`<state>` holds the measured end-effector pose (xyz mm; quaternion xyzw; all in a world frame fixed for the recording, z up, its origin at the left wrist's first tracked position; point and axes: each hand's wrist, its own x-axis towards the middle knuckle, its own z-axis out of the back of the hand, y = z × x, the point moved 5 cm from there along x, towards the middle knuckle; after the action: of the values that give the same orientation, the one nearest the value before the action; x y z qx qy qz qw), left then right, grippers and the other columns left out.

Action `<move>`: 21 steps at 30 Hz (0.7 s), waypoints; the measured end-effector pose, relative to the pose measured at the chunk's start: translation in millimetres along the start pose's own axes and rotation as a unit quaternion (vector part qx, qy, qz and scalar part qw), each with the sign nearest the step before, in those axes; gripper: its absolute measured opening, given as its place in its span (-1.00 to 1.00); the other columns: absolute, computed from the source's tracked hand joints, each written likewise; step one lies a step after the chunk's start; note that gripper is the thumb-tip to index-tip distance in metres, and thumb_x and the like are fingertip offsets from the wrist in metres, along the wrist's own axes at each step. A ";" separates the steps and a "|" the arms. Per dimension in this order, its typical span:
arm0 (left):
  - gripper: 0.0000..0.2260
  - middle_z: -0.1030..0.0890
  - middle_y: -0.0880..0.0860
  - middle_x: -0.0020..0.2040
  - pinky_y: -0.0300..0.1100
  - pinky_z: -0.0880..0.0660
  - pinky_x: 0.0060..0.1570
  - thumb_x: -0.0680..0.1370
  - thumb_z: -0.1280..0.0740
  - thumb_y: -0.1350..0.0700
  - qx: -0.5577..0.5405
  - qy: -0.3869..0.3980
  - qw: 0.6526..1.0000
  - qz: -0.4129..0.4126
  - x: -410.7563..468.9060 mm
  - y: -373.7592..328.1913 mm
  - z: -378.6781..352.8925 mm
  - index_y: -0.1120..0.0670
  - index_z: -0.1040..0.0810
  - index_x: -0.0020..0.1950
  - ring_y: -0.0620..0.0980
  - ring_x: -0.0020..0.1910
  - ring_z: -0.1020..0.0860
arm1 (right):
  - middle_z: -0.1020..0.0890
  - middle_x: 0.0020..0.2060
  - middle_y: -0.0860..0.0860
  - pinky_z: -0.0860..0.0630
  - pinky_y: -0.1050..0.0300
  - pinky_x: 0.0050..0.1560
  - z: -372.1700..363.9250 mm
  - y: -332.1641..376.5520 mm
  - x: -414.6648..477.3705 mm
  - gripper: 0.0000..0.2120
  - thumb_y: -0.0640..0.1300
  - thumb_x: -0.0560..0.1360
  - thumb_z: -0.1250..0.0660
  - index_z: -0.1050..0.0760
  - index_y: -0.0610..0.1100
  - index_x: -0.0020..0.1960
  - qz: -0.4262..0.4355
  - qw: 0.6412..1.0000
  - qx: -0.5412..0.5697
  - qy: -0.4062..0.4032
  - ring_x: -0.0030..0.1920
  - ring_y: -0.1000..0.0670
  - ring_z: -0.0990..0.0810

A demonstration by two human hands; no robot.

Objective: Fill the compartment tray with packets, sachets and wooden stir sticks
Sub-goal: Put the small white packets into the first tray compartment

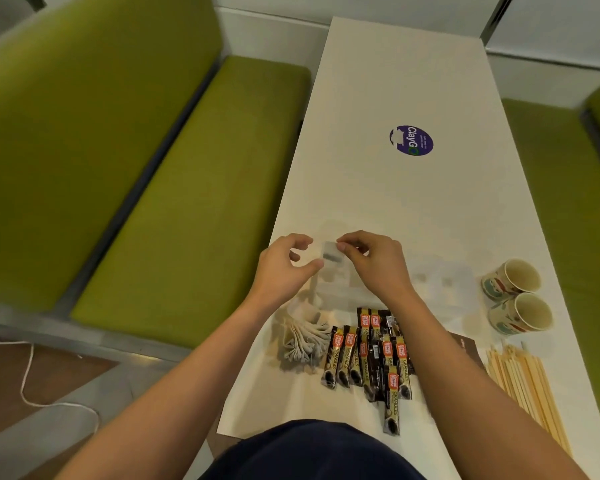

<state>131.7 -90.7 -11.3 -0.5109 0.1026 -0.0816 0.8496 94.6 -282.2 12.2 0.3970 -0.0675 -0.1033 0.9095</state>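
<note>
I see both hands up over the white table (430, 209), close to each other. My left hand (284, 268) has its thumb and fingers curled in, with the tips near a small pale packet (330, 253) that has a dark mark on it. My right hand (374, 261) pinches the top corner of that same packet. The packet is blurry, so I cannot tell what kind it is.

Under the hands sits the clear tray (440, 282). It is see-through and hard to make out, and I cannot tell what lies in its boxes.

Nearer to me lies a pile of dark coffee sachets (371, 355) with red and gold labels. Just left of them is a bunch of grey-white tea bags (305, 341), fanned out. On the right side lie the wooden stir sticks (523, 382) in a long row. Behind the sticks, two paper cups (516, 296) lie on their sides, touching each other. Far up the table is a round purple sticker (411, 141). Green benches (153, 168) stand on both sides.
</note>
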 end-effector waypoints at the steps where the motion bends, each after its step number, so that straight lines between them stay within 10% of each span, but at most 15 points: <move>1: -0.62 -0.60 -0.18 0.10 -0.42 -0.40 -0.17 0.46 -0.54 -0.05 -0.004 -0.008 1.000 0.003 -0.6 0.2 0.5 -0.08 -0.59 0.24 -0.17 0.00 -0.55 | -0.74 -0.11 0.12 -0.35 0.54 -0.16 4.5 3.3 -1.1 -0.88 -0.05 0.58 -0.42 -0.72 -0.03 0.04 0.004 1.000 0.004 -0.012 -0.16 0.38 -0.56; 16: -0.66 -0.66 -0.13 0.12 -0.19 -0.62 0.01 0.52 -0.47 0.06 0.014 0.062 0.998 -0.002 1.5 -3.8 -6.3 -0.06 -0.61 0.31 -0.22 0.03 -0.63 | -0.67 -0.11 0.28 -0.49 0.08 0.02 43.7 21.2 -27.8 -0.90 -0.01 0.60 -0.40 -0.69 0.08 0.06 0.029 0.990 0.055 -0.123 -0.09 0.20 -0.60; 21: -0.70 -0.69 -0.13 0.11 -0.47 -0.54 -0.13 0.54 -0.42 0.12 0.021 0.058 0.998 -0.007 0.5 -6.1 -10.4 -0.04 -0.66 0.27 -0.32 -0.08 -0.65 | -0.71 -0.13 0.15 -0.51 0.08 -0.02 11.2 3.8 -9.4 -0.89 -0.03 0.59 -0.41 -0.71 0.01 0.04 0.013 0.997 0.030 -0.072 -0.15 0.19 -0.59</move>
<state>129.2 -102.5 -10.8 -0.4884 0.1466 -0.1191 0.8519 83.7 -285.3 22.2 0.4147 -0.1407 -0.1175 0.8913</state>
